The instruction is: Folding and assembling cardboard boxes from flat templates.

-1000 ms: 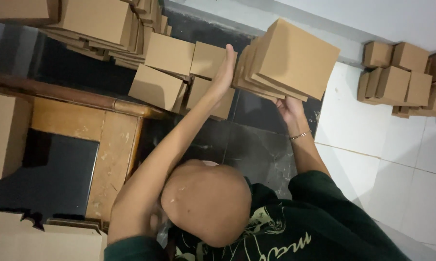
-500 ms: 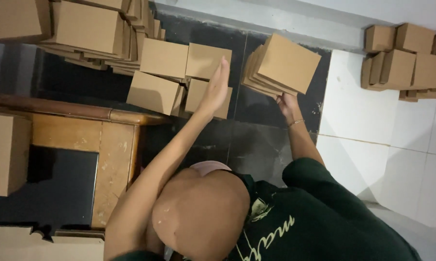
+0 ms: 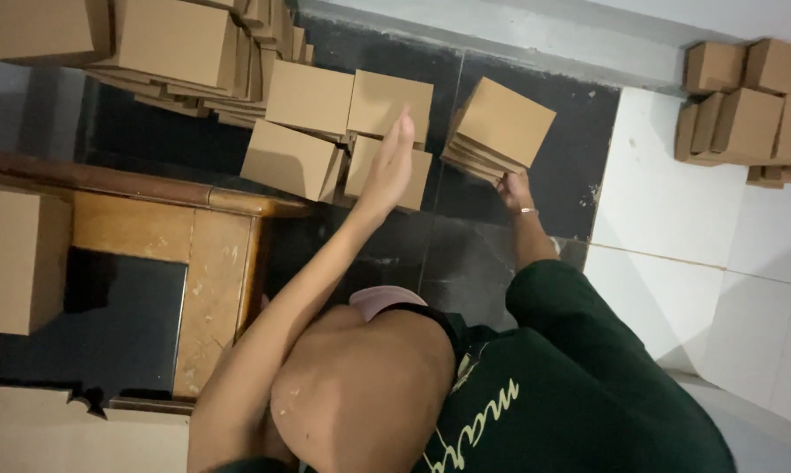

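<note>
Low down, right hand (image 3: 514, 188) under cardboard stack (image 3: 500, 127)

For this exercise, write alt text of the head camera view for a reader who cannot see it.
Seen from above, a person's right hand grips the lower edge of a stack of flat brown cardboard boxes over a dark floor, while the left hand is held open beside it. More cardboard boxes lie piled nearby.
</note>
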